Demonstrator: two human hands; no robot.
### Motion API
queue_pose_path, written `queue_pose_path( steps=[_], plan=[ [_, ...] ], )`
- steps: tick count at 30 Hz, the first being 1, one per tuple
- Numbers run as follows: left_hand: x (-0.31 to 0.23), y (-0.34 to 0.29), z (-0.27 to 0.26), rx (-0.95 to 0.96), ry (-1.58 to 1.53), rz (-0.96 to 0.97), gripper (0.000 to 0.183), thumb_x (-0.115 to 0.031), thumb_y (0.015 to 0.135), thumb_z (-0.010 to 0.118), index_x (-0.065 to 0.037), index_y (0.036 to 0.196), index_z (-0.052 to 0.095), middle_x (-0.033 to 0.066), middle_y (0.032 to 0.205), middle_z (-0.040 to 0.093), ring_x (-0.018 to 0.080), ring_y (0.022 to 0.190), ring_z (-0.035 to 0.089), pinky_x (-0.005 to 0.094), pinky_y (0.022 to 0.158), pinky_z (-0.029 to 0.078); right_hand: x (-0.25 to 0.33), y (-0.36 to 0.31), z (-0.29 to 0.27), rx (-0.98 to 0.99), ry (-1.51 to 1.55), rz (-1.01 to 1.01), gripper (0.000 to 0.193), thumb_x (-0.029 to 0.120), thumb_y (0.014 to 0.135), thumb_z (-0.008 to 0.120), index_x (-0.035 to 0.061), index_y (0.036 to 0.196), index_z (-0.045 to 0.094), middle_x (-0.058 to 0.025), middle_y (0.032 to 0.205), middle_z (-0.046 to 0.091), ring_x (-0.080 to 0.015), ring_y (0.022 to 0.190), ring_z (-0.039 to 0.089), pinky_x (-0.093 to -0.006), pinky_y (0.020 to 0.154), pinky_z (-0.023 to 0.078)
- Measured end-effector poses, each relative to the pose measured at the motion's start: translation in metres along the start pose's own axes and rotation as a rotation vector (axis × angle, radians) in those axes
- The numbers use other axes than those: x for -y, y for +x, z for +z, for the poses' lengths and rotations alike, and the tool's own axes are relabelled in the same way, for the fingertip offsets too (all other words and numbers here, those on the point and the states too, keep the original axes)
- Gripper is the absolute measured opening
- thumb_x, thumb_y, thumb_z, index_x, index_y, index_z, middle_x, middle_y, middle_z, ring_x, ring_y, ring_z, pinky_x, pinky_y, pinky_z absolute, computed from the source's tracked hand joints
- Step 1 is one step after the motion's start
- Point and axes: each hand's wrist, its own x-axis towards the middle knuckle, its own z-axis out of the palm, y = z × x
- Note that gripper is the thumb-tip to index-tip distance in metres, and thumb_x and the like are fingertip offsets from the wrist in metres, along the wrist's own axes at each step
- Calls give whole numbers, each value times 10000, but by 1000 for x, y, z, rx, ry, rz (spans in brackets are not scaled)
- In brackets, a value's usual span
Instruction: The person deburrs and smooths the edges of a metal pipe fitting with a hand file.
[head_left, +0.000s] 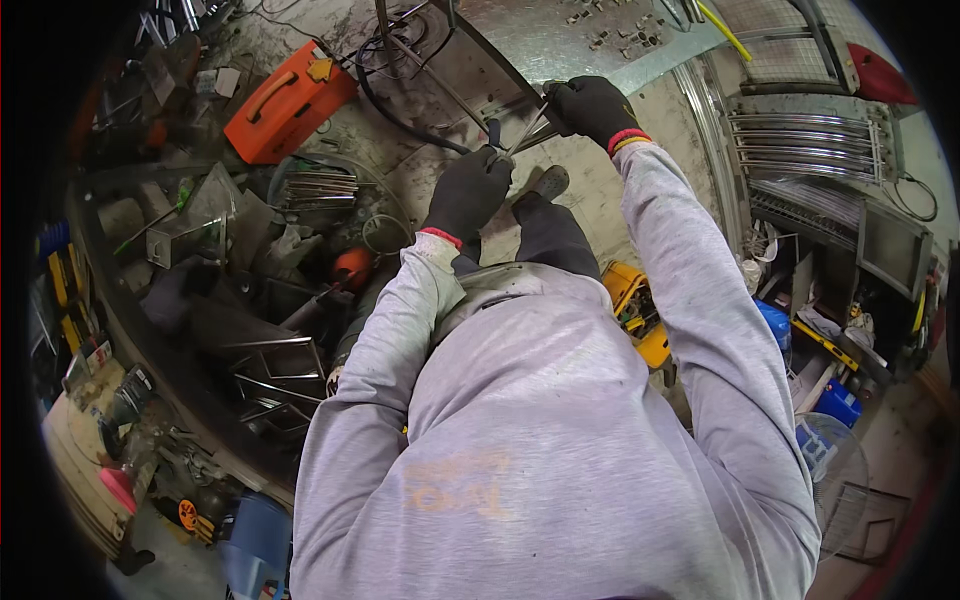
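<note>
My left hand (468, 195), in a dark glove with a red cuff, is closed around the lower end of a thin metal strip (527, 131). The strip slants up and right to my right hand (595, 108), gloved alike, whose fingers are closed at its upper end. Whether it is one piece or several thin pieces side by side, I cannot tell. Just above my left hand a black cable (392, 118) ends close to a dark blue piece (493, 132). A metal frame with slim legs (437, 75) stands just beyond both hands.
An orange machine case (275, 105) with a handle stands at the left. Metal scraps and a bundle of short rods (320, 188) crowd the left side. A shiny metal sheet (640, 75) bears small pieces. Stacked bright tubes (805, 145) and a yellow tool case (625, 290) are at the right.
</note>
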Motion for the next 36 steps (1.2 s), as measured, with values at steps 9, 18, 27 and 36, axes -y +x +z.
queue_pose_path(
  steps=[9,18,27,36],
  plan=[
    [-24,-5,-3,42,-49,-65,315,-315,985,582,-33,1014,719,231,876,719,418,839,700,501,755,519,-8,13,1,43,-87,-59,590,559,987,505,48,1043,795,-243,1100,747,-446,1062,692,-504,967,522],
    [-11,61,40,-284,445,251,267,-325,974,605,-71,964,687,202,877,715,413,788,710,527,711,548,-1,11,2,57,-322,-271,589,558,994,520,38,1021,796,-235,1082,754,-427,1052,707,-496,954,537],
    [-6,44,44,-152,-111,11,319,-321,980,599,-27,1029,711,155,792,712,283,698,707,434,666,543,10,10,-3,118,-91,-90,616,583,959,548,19,957,797,-229,919,761,-408,947,733,-469,905,555],
    [-9,47,44,-87,77,195,273,-313,985,613,-48,986,680,257,922,708,460,800,692,537,701,550,-39,39,23,-60,-326,-322,559,579,971,541,91,954,811,-204,950,769,-402,968,732,-484,902,555]
  ],
)
